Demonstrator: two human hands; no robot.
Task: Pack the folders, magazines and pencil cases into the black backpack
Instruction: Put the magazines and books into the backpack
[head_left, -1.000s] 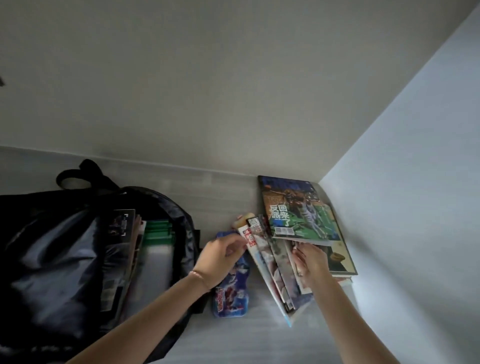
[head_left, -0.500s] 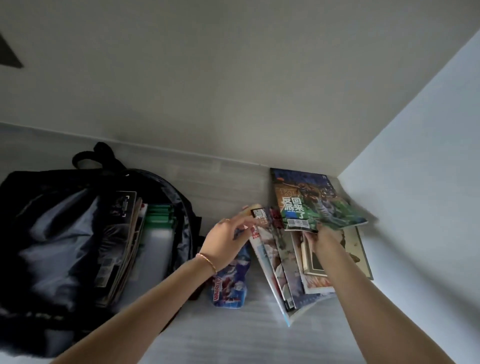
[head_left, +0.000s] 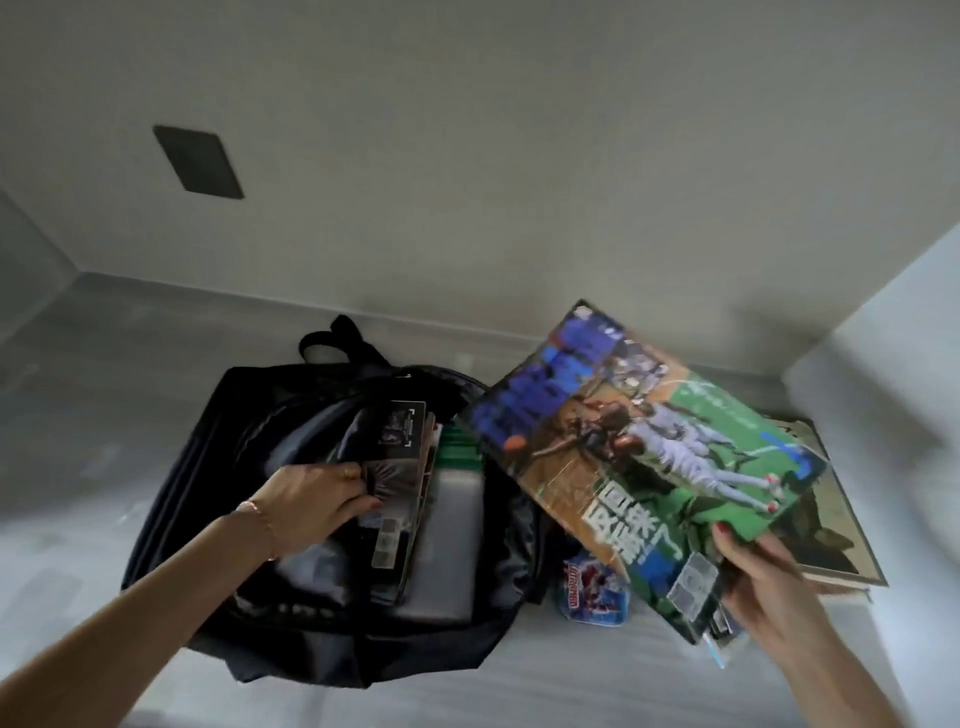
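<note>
The black backpack (head_left: 218, 467) lies open on the grey surface, left of centre. Inside it stand dark magazines (head_left: 397, 488), a green folder (head_left: 457, 452) and a pale folder (head_left: 452, 551). My left hand (head_left: 317, 499) reaches into the opening and pinches the front flap next to the packed magazines. My right hand (head_left: 769, 582) grips the near corner of a green and blue sports magazine (head_left: 639, 467), held in the air and tilted, to the right of the bag. A blue pencil case (head_left: 592, 587) lies on the surface under the magazine, partly hidden.
More magazines (head_left: 826, 530) lie stacked at the right, by the white side wall (head_left: 883, 364). The back wall carries a dark rectangular plate (head_left: 200, 161). The grey surface (head_left: 467, 696) runs toward me under both arms.
My right hand has lifted the sports magazine off the stack and swung it left toward the bag. My left hand has left the stack and gone into the backpack opening.
</note>
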